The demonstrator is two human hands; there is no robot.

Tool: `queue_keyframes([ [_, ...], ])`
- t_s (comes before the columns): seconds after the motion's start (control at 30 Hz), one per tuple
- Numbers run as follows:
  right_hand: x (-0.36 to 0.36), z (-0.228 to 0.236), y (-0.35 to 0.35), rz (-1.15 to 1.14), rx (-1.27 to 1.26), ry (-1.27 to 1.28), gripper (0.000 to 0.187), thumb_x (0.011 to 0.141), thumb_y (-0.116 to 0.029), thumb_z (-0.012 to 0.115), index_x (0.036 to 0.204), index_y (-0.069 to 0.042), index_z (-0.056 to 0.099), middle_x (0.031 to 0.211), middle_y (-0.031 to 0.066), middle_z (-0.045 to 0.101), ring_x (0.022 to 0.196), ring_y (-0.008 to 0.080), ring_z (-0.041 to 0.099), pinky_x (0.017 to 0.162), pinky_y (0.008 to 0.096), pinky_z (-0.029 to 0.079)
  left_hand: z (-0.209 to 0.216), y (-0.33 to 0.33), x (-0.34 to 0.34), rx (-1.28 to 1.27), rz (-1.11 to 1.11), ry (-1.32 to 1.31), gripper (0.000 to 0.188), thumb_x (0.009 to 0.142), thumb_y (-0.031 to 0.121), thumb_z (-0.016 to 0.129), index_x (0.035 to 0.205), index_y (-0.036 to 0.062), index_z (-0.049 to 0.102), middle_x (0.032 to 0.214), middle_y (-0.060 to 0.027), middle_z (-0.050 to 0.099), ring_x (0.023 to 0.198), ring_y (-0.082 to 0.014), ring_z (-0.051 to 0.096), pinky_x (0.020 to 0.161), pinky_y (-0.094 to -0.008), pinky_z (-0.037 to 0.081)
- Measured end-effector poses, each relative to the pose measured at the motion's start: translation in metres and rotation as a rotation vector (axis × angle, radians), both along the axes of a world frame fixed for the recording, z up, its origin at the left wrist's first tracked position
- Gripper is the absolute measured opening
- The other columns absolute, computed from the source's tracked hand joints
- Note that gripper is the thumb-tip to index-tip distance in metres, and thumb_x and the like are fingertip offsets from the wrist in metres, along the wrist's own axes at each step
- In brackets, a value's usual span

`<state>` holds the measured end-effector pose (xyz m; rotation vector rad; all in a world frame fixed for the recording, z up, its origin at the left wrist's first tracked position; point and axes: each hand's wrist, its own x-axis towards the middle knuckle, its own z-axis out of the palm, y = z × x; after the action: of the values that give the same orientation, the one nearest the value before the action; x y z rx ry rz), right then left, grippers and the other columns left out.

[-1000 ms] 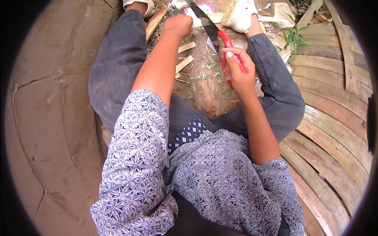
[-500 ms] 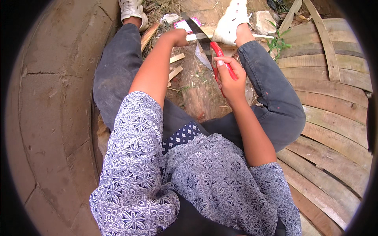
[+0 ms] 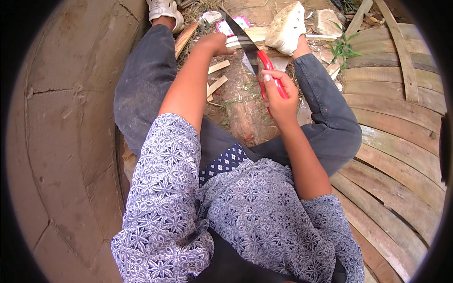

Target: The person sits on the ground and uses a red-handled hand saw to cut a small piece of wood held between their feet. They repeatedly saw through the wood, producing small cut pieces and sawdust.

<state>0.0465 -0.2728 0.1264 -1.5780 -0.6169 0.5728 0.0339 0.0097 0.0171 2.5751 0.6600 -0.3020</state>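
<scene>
My right hand point(image 3: 281, 93) is closed around the red handle of a handsaw point(image 3: 245, 41). Its dark blade points up and to the left, across a pale wooden strip point(image 3: 233, 43). My left hand point(image 3: 216, 45) is beside the strip's left end, with a finger or thumb stretched out to the right. Its other fingers are partly hidden, and nothing shows held in them. Farther right, my right shoe point(image 3: 285, 29) is tilted over the strip, whose other end point(image 3: 323, 37) shows past it.
Wood offcuts point(image 3: 217, 87) lie between my legs beside a log-like piece point(image 3: 243, 118). A pink-and-white packet point(image 3: 234, 25) and a pale stone point(image 3: 328, 22) are beyond. Curved wooden slats point(image 3: 391, 122) fill the right side; a cracked brown wall-like surface point(image 3: 71, 122) is at left.
My left hand has drawn slightly back from the strip, its finger or thumb now stretched out. My right shoe has tilted. The saw stays in my right hand; the view has shifted a little.
</scene>
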Motion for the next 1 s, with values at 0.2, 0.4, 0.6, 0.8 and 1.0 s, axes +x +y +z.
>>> queue_keyframes([
  [0.2,0.004,0.002,-0.010,-0.014,-0.017,0.118,0.012,0.097,-0.009,0.065,0.106,-0.002,0.069,0.090,-0.0015,0.064,0.076,0.0022,0.054,0.067,0.0189,0.043,0.018,-0.026,-0.016,0.083,0.346,-0.007,0.105,0.066,0.077,0.073,0.136,0.0020,0.047,0.128,-0.0186,0.064,0.115,-0.0312,0.066,0.094,-0.0506,0.051],
  [0.4,0.004,-0.001,-0.001,0.004,0.071,0.074,0.007,0.094,-0.009,0.069,0.098,-0.004,0.066,0.085,-0.0041,0.061,0.073,0.0012,0.051,0.063,0.0189,0.042,0.030,-0.054,-0.013,0.358,0.317,0.039,0.075,0.080,0.061,0.071,0.132,0.0097,0.050,0.126,-0.0181,0.065,0.112,-0.0292,0.067,0.088,-0.0467,0.054],
  [0.6,0.011,0.000,0.008,0.026,0.010,0.115,0.008,0.094,-0.009,0.069,0.095,-0.004,0.064,0.084,-0.0042,0.060,0.073,0.0011,0.051,0.063,0.0189,0.041,0.020,-0.043,-0.019,0.264,0.162,0.027,0.046,0.086,0.047,0.069,0.115,0.0112,0.067,0.105,-0.0136,0.073,0.099,-0.0316,0.071,0.083,-0.0463,0.057],
  [0.8,0.013,-0.005,0.004,0.067,0.027,0.098,0.007,0.095,-0.009,0.068,0.095,-0.003,0.064,0.084,-0.0038,0.061,0.074,0.0019,0.051,0.065,0.0193,0.042,0.034,-0.047,-0.016,0.223,0.145,0.047,0.040,0.089,0.044,0.067,0.112,0.0118,0.070,0.105,-0.0145,0.073,0.095,-0.0312,0.072,0.079,-0.0442,0.057],
  [1.0,0.020,-0.005,0.004,0.091,0.041,0.074,0.007,0.095,-0.009,0.068,0.095,-0.003,0.065,0.084,-0.0029,0.062,0.075,0.0034,0.053,0.068,0.0203,0.044,-0.002,0.008,-0.013,-0.551,0.127,0.028,0.050,0.096,0.052,0.058,0.113,0.0064,0.066,0.102,-0.0115,0.074,0.077,-0.0190,0.069,0.071,-0.0376,0.057],
])
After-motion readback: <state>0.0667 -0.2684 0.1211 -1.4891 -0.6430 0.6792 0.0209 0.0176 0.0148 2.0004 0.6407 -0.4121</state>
